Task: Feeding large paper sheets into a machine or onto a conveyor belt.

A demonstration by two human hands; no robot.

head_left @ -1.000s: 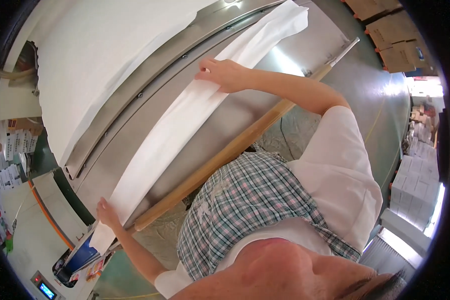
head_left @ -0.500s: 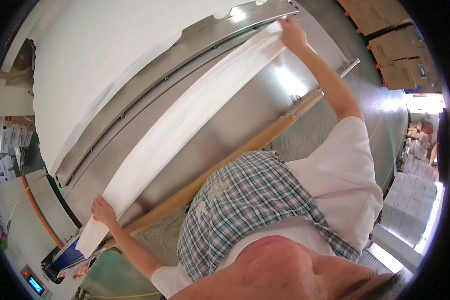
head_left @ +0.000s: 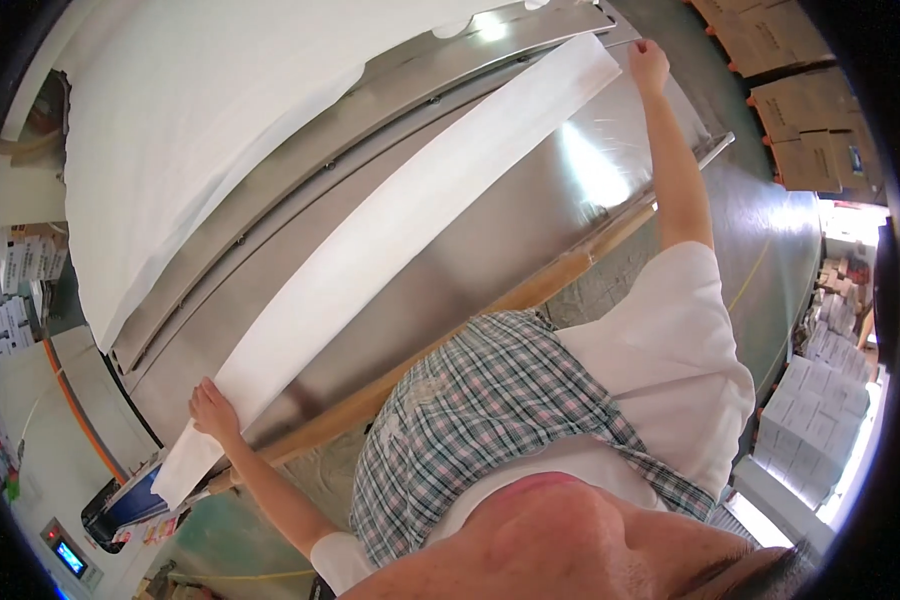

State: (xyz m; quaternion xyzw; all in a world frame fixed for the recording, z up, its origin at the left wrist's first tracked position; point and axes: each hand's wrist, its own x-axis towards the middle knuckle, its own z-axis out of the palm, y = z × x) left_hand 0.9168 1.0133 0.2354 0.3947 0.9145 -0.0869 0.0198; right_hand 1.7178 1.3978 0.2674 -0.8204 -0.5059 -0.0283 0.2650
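Note:
A long white strip (head_left: 390,224), flat and like folded paper or thin fabric, lies diagonally across a metal table (head_left: 440,290). My left hand (head_left: 215,412) is closed on the strip near its lower left end, which hangs past the table's edge. At the far right my right hand (head_left: 650,66) is held just beyond the strip's upper end, apart from it. Its fingers are pinched together, and whatever they may hold is too small to make out.
A large white sheet (head_left: 210,120) drapes down behind a curved metal bar (head_left: 280,190) with bolts. A wooden rail (head_left: 530,290) runs along the near edge. Cartons (head_left: 815,125) are stacked at right; a control panel (head_left: 70,557) sits lower left.
My right hand has let go of the strip's upper end and moved to the right. The strip now lies flatter and wider; my left hand has stayed on it.

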